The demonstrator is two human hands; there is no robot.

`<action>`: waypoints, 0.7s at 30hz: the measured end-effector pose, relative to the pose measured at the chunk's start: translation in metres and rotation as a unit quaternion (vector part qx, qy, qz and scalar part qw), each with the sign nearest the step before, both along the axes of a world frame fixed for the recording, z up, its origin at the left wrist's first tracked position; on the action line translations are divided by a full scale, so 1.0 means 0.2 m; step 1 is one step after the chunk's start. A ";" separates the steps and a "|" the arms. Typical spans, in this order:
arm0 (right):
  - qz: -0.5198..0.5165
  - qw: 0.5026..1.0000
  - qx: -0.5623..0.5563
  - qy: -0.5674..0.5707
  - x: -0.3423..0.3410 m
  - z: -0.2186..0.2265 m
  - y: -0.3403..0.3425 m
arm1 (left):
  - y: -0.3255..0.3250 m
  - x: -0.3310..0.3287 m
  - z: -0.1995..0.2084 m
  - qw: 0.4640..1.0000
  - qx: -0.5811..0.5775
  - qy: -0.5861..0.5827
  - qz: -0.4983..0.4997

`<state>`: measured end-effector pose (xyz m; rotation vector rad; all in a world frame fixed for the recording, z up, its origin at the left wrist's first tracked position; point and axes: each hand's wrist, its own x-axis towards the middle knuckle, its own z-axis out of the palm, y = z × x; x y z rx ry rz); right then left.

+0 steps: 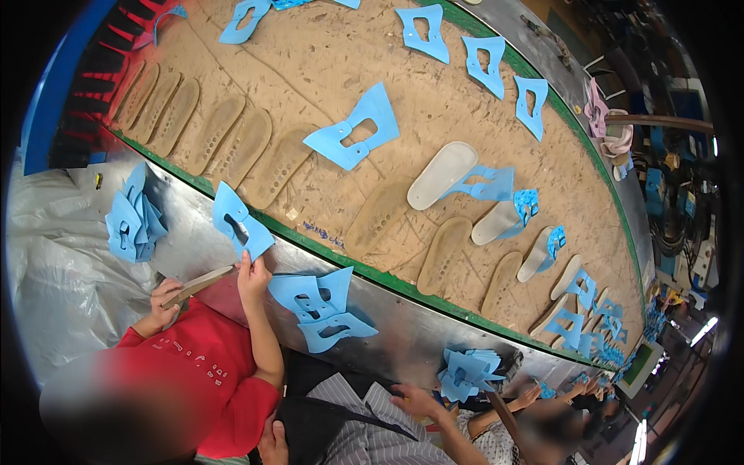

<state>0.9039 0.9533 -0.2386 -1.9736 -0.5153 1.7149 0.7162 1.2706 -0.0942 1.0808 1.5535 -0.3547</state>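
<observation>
My left hand (273,444) lies at the lower edge against my dark clothing, holding nothing that I can see; its fingers look stretched, partly hidden. Over my grey striped clothing, my right hand (417,400) is open with nothing in it. To its right, a pile of blue sandal uppers (467,375) lies on the metal ledge. More blue uppers (318,306) are stacked on that ledge, ahead of my left hand. On the belt beyond, a tan footbed (444,256) with a row of holes lies bare, and a pale sole (442,175) rests beside a blue upper (488,184).
At left, a red-sleeved co-worker's hands hold a blue upper (240,222) and a tan sole (198,285). The brown belt (310,77) has a green edge (372,275). Several soles line it. Other people's hands (530,395) work at far right. Plastic sheeting (58,256) hangs left.
</observation>
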 end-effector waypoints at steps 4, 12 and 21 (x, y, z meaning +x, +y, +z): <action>-0.040 0.995 -0.089 -0.004 -0.19 0.03 -0.12 | 0.08 0.06 0.04 0.999 0.015 -0.020 -0.025; -0.241 0.952 -0.172 0.084 -0.22 0.19 -0.10 | 0.31 0.25 -0.07 0.991 0.061 -0.073 -0.092; -0.233 0.959 -0.127 0.094 -0.08 0.27 0.03 | 0.40 0.29 -0.11 0.989 0.047 -0.071 -0.122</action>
